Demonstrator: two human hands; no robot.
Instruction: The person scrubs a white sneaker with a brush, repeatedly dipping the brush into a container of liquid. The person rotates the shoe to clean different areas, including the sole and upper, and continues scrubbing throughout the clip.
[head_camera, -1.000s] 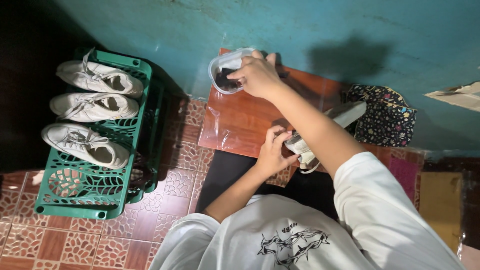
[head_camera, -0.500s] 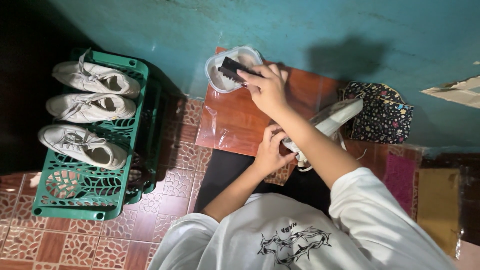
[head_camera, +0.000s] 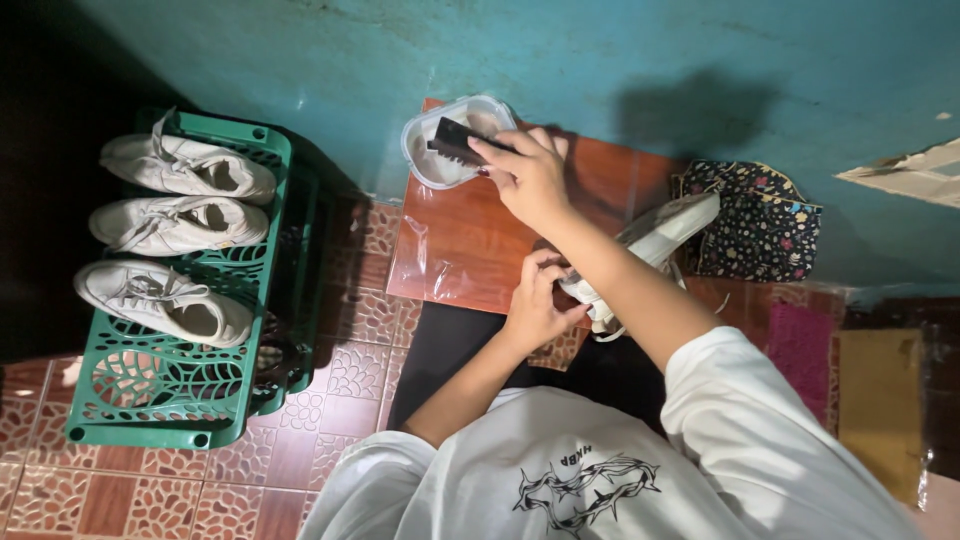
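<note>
Black brush (head_camera: 458, 143): small, dark, rectangular; held at its near end, tilted, its far end over the container, upper centre of frame.

Clear plastic container (head_camera: 455, 140): rounded-rectangular, open, with pale whitish contents; sits on the reddish-brown board by the teal wall, upper centre.

White sneaker (head_camera: 650, 245): pale sole edge up, toe pointing to the upper right, heel end gripped, laces hanging below; lies right of centre, partly hidden behind a forearm.
</note>
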